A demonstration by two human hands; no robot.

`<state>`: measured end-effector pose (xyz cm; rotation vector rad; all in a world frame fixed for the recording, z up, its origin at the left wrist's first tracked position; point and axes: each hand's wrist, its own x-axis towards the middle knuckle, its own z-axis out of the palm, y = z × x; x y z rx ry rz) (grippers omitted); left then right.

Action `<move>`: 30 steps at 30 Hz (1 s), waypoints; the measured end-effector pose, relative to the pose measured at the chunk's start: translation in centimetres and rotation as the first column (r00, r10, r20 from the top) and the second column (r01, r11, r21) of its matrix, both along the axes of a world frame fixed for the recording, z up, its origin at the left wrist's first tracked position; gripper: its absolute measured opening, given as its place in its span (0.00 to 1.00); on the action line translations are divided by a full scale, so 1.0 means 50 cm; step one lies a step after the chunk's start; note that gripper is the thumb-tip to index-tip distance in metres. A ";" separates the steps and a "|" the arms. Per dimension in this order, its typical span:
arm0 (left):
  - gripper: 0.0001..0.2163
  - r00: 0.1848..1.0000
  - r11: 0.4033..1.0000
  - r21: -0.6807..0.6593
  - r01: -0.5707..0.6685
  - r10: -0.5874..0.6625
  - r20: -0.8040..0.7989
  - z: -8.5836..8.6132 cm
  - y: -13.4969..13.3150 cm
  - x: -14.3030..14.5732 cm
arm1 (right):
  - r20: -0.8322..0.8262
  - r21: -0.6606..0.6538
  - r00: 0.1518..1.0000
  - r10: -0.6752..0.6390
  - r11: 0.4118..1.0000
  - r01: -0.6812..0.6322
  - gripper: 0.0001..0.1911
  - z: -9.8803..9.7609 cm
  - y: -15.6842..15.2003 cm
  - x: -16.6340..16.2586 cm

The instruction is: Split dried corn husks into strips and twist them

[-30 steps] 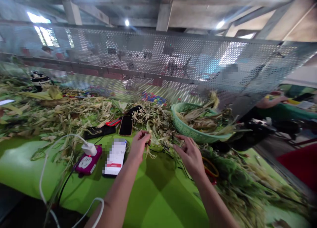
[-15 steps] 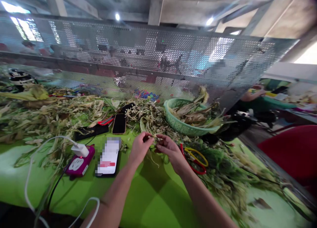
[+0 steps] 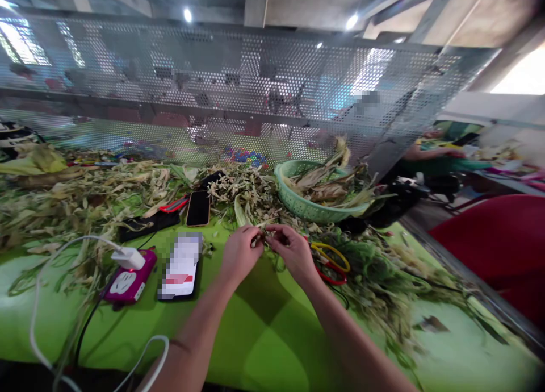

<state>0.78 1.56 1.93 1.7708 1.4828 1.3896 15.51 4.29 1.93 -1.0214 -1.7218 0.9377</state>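
My left hand (image 3: pixel 240 254) and my right hand (image 3: pixel 294 257) meet over the green table, fingertips pinched close together. Between them is a small pale strip of husk, mostly hidden by the fingers, with thin green ends hanging below. Just behind the hands a wider pale-green husk (image 3: pixel 242 211) lies against a heap of short, dried husk bits (image 3: pixel 255 190). Beside my right hand lie loops of yellow handle (image 3: pixel 334 254) and red handle (image 3: pixel 334 277), apparently from hand tools, partly covered by the hand.
A green basket (image 3: pixel 298 203) of dry husks stands behind. To the left are a lit phone (image 3: pixel 183 267), a dark phone (image 3: pixel 198 209), a magenta power strip (image 3: pixel 130 278) and a white cable (image 3: pixel 36 318). Green fibres (image 3: pixel 374 267) spread rightward. A perforated metal screen (image 3: pixel 213 68) borders the back.
The view has shifted slightly, so the scene sits further left and higher. My hands have drawn closer together, the fingers curling more over the husk strip and hiding more of it.
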 end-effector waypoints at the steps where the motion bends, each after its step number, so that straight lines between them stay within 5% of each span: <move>1: 0.06 0.999 1.000 0.001 0.009 -0.009 -0.033 -0.001 0.000 0.001 | 0.002 0.011 1.000 -0.010 1.000 0.010 0.12 -0.001 0.001 0.001; 8: 0.05 0.984 0.993 -0.017 0.115 -0.116 -0.136 -0.003 0.000 -0.001 | 0.025 -0.020 0.996 -0.088 0.996 0.089 0.11 0.006 0.006 0.010; 20: 0.05 0.970 0.964 -0.112 0.242 -0.242 0.009 -0.005 0.005 -0.004 | -0.143 -0.102 0.984 -0.106 0.991 0.092 0.12 0.008 0.025 0.028; 25: 0.06 0.968 0.958 -0.166 0.236 -0.217 0.122 -0.010 0.009 -0.010 | -0.125 0.027 0.982 -0.142 0.989 0.147 0.16 0.021 0.041 0.055; 30: 0.07 0.974 0.957 -0.229 0.179 -0.139 0.180 -0.011 0.015 -0.022 | 0.128 0.160 0.958 -0.256 0.959 0.235 0.14 0.063 0.036 0.133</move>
